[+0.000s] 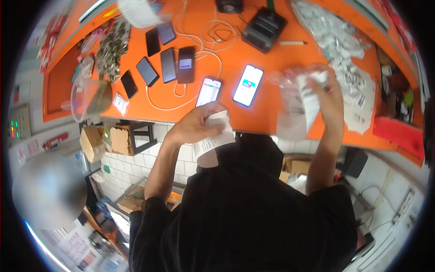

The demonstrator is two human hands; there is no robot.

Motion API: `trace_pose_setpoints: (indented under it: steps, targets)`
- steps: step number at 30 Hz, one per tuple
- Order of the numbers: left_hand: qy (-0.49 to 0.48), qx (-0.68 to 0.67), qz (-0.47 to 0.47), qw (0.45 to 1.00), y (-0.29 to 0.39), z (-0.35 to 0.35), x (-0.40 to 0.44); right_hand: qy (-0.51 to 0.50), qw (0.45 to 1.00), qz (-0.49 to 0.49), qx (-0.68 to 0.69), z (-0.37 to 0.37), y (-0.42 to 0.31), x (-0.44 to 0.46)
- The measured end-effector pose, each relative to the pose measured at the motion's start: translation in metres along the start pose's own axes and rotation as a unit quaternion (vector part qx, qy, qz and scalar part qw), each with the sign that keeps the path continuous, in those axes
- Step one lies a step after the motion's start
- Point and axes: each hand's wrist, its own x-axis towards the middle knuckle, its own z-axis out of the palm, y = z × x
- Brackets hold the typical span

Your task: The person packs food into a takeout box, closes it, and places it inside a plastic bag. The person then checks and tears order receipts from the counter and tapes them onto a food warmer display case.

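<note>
My left hand is closed on a curled printed paper slip at the table's front edge. Just beyond its fingers lies a phone with a lit screen. Another phone, its screen bright, lies between my two hands. My right hand grips a white printed paper on the right side. A clear plastic bag hangs beside that paper, partly blurred; whether the fingers also hold the bag I cannot tell.
Several dark phones lie at left among white cables. A black printer-like device stands at the back. Crumpled paper slips heap at right, near a red packet. A clear plastic tub sits at the left edge.
</note>
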Motion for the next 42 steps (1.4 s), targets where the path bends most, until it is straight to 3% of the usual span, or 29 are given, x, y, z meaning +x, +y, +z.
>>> trace_pose_setpoints:
  steps: [1,3,4,7,9,11,12,13,14,15,16,18,22,24,25,26,27,28,30,31,33,34,36,37,39,40,41,42]
  targets:
    - [0.03,-0.028,0.02,0.999,-0.006,-0.002,-0.01,0.064,0.997,0.032,0.011,-0.006,0.0,0.02]
    - [0.073,-0.06,-0.008,0.995,-0.018,-0.003,-0.032,0.177,0.977,-0.094,-0.071,-0.018,0.031,0.075]
    - [0.112,-0.119,0.028,0.986,-0.032,-0.002,-0.044,0.208,0.962,-0.119,-0.127,-0.02,0.048,0.107]
    - [0.302,-0.195,0.097,0.928,-0.059,0.007,-0.087,0.21,0.92,-0.188,-0.272,-0.005,0.079,0.148]
    - [0.382,-0.19,0.077,0.901,-0.07,0.01,-0.131,0.263,0.856,-0.262,-0.359,0.013,0.073,0.155]
    - [0.503,-0.204,0.065,0.837,-0.092,0.028,-0.176,0.366,0.787,-0.311,-0.389,0.07,0.053,0.13]
    - [0.523,-0.255,0.01,0.813,-0.097,0.039,-0.202,0.364,0.791,-0.33,-0.365,0.1,0.051,0.115]
    - [0.549,-0.325,0.037,0.769,-0.108,0.053,-0.221,0.309,0.816,-0.35,-0.339,0.128,0.052,0.103]
    - [0.613,-0.308,0.065,0.725,-0.114,0.071,-0.243,0.119,0.854,-0.435,-0.259,0.157,0.083,0.115]
    - [0.666,-0.29,0.095,0.681,-0.119,0.086,-0.26,-0.097,0.873,-0.451,-0.155,0.186,0.115,0.128]
    - [0.688,-0.284,0.104,0.659,-0.125,0.096,-0.28,-0.271,0.87,-0.374,-0.171,0.246,0.103,0.068]
    - [0.673,-0.456,0.226,0.537,-0.136,0.137,-0.32,-0.625,0.756,-0.185,-0.061,0.339,0.13,-0.031]
    - [0.772,-0.414,0.287,0.389,-0.16,0.213,-0.398,-0.879,0.475,0.016,0.045,0.426,0.111,-0.282]
    - [0.827,-0.385,0.327,0.247,-0.192,0.245,-0.439,-0.91,0.406,0.059,-0.054,0.471,0.139,-0.344]
    - [0.837,-0.372,0.329,0.23,-0.196,0.266,-0.459,-0.921,0.374,0.085,-0.074,0.482,0.148,-0.374]
    - [0.859,-0.343,0.34,0.169,-0.203,0.29,-0.483,-0.928,0.355,0.087,-0.074,0.494,0.164,-0.407]
    - [0.876,-0.312,0.352,0.11,-0.21,0.304,-0.501,-0.952,0.3,0.06,-0.022,0.508,0.176,-0.432]
    - [0.881,-0.306,0.349,0.097,-0.216,0.309,-0.512,-0.968,0.245,0.036,0.031,0.521,0.181,-0.45]
    - [0.898,-0.28,0.338,-0.008,-0.218,0.326,-0.522,-0.97,0.231,0.066,-0.019,0.525,0.166,-0.472]
    - [0.9,-0.278,0.335,-0.016,-0.225,0.351,-0.549,-0.968,0.224,0.086,-0.068,0.526,0.165,-0.51]
    - [0.922,-0.213,0.305,-0.106,-0.235,0.38,-0.58,-0.966,0.227,0.089,-0.09,0.533,0.179,-0.554]
    - [0.922,-0.21,0.304,-0.114,-0.244,0.394,-0.592,-0.946,0.277,0.135,-0.102,0.539,0.198,-0.572]
    - [0.946,-0.213,0.193,-0.152,-0.265,0.422,-0.618,-0.901,0.36,0.204,-0.132,0.553,0.218,-0.61]
    - [0.948,-0.206,0.188,-0.153,-0.273,0.43,-0.626,-0.903,0.355,0.207,-0.127,0.562,0.219,-0.623]
    - [0.967,-0.159,0.069,-0.189,-0.295,0.455,-0.658,-0.904,0.356,0.186,-0.146,0.586,0.218,-0.674]
    - [0.967,-0.15,0.066,-0.193,-0.305,0.469,-0.676,-0.911,0.356,0.137,-0.155,0.6,0.217,-0.703]
    - [0.969,-0.17,0.048,-0.173,-0.313,0.486,-0.692,-0.916,0.347,0.136,-0.15,0.614,0.22,-0.735]
    - [0.968,-0.191,0.031,-0.157,-0.322,0.504,-0.709,-0.921,0.353,0.076,-0.147,0.629,0.223,-0.767]
